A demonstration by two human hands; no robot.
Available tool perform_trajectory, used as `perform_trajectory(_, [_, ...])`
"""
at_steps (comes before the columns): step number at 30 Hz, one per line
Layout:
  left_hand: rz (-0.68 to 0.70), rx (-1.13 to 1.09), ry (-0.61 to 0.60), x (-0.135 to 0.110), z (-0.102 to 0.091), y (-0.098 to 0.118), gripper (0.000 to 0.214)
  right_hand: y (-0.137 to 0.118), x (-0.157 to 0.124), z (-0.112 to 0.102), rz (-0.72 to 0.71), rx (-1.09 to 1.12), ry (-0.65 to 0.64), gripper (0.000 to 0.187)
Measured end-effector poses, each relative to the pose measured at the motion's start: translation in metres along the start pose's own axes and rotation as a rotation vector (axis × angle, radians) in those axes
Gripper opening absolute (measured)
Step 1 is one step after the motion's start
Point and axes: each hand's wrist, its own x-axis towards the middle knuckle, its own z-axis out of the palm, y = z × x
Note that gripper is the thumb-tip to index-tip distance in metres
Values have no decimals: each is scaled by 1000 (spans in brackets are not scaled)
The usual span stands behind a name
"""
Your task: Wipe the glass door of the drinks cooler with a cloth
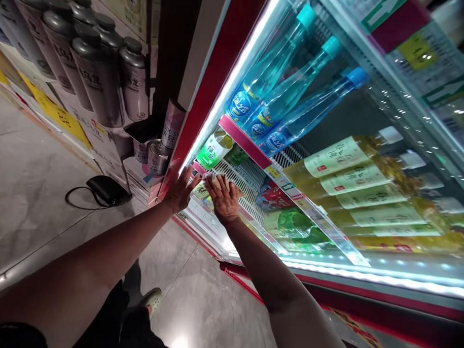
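Note:
My right hand lies on a pale, crumpled cloth at a lower shelf of the lit drinks cooler, its fingers pressed down over it. The cloth shows at both sides of the fingers; the rest is hidden beneath them. To its left, my left hand is open, fingers spread against the cooler's side edge, with nothing visible in it. Just beyond both hands stands a green-labelled tea bottle. Below the right hand's fingers, part of a yellowish labelled package shows.
Blue bottles stand on the shelf above, with several pale-labelled bottles to the right. Green bottles lie lower down. At left are stacked grey bottles, small cans and a black pouch on the tiled floor.

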Motion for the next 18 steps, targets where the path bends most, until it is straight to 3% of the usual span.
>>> perform_trajectory(3, [-39,-11,-20,-2,-1,-13,93,-10,19,7,-14,10,-5,57])
perform_trajectory(8, [-16,-21,-136,-6,-14,-28,87,-20,27,19,-23,72,-46,58])
perform_trajectory(13, [-85,-3,-62,-5,-26,-40,97,-24,46,10,16,39,-25,61])
perform_trajectory(18, [-132,-12,-220,-8,-26,-52,98,-34,53,25,41,54,-67,60])
